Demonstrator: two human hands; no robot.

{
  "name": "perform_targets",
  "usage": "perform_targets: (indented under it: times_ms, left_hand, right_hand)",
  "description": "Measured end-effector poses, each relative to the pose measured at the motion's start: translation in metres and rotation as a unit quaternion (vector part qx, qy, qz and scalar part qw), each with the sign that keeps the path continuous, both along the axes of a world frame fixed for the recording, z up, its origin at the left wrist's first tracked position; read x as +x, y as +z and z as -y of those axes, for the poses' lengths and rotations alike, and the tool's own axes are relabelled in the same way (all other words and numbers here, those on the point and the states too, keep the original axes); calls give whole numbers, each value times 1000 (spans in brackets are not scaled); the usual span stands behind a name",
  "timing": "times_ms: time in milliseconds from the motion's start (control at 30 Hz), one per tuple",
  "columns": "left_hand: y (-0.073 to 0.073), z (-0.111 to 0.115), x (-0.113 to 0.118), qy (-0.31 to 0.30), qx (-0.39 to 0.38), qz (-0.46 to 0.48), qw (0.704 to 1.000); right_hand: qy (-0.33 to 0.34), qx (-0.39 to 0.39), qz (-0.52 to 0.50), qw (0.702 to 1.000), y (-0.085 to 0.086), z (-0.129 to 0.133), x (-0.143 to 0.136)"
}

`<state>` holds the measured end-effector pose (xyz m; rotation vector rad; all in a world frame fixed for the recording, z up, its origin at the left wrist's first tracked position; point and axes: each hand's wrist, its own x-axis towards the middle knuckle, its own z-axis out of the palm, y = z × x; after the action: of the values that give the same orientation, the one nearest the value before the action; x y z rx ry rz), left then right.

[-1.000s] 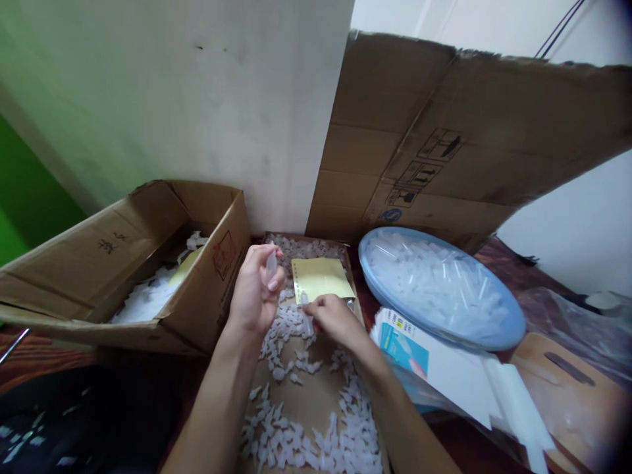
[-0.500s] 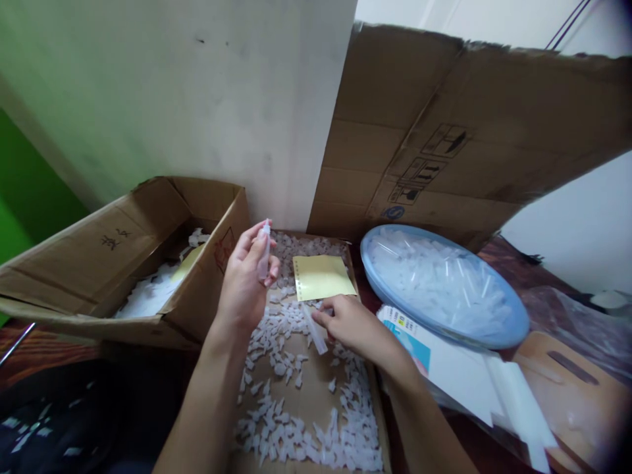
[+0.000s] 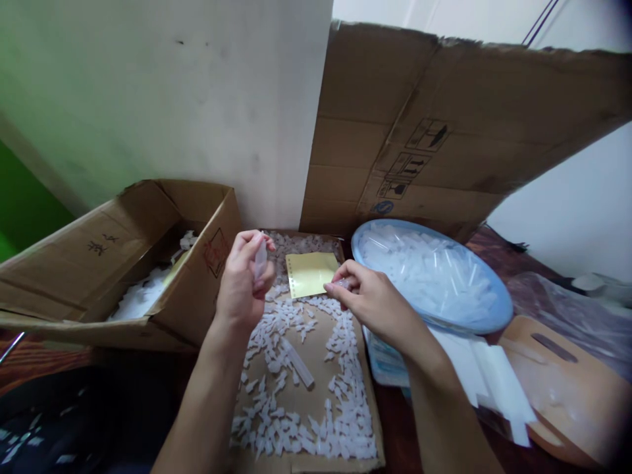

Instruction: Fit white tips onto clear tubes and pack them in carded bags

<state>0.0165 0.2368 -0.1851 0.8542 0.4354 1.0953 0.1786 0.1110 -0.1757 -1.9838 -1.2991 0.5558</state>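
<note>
Upright in the curled fingers of my left hand [image 3: 247, 276] is a small translucent plastic bottle [image 3: 260, 258], its top partly covered by thumb and fingertips. My right hand [image 3: 368, 293] hovers at the right edge of a yellow sheet [image 3: 309, 273], fingertips pinched around a small clear piece [image 3: 344, 283] too covered to name. Below the hands, a clear plastic tube [image 3: 298, 363] lies on a shallow cardboard tray [image 3: 291, 398]. Many small white nozzle-like tips [image 3: 281, 431] are spread around it. Small clear pieces [image 3: 286, 245] fill the tray's far end, behind the yellow sheet.
On the left stands an open cardboard box [image 3: 192, 289] with white pieces inside. A blue basin [image 3: 501, 306] heaped with clear tubes sits to the right, beside white packets [image 3: 459, 355] and an orange-brown board [image 3: 557, 395]. Large cardboard [image 3: 365, 151] leans behind.
The clear tube has left my right hand and now lies on the tray. That hand has moved up and right to the yellow sheet's edge. My left hand still holds the bottle.
</note>
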Motion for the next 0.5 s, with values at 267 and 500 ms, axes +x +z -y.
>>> perform_targets:
  times_ms: [267, 500]
  left_hand:
    - [5, 13, 9, -75, -62, 54, 994]
    - [-3, 17, 13, -90, 39, 3, 995]
  right_hand:
    - [-16, 55, -8, 998, 7, 4, -1]
    - [-20, 148, 3, 989, 13, 5, 1]
